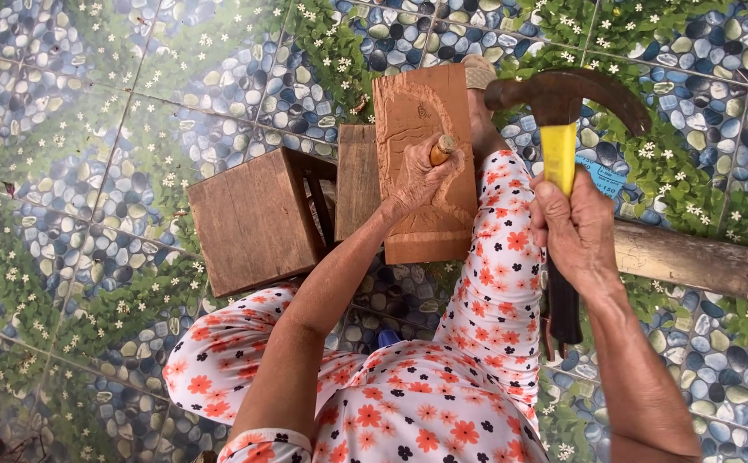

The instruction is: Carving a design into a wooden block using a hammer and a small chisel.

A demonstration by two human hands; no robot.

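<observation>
Carved wooden board (pixel 425 163) lies beside a stool (pixel 254 219); left hand (pixel 417 176) grips a chisel (pixel 441 149), right hand (pixel 575 227) a hammer (pixel 558 111).

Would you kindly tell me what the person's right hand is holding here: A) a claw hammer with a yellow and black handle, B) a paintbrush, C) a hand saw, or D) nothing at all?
A: the right hand grips a claw hammer raised beside the carved wooden panel, while the left hand holds a wooden-handled chisel against that panel.
</observation>
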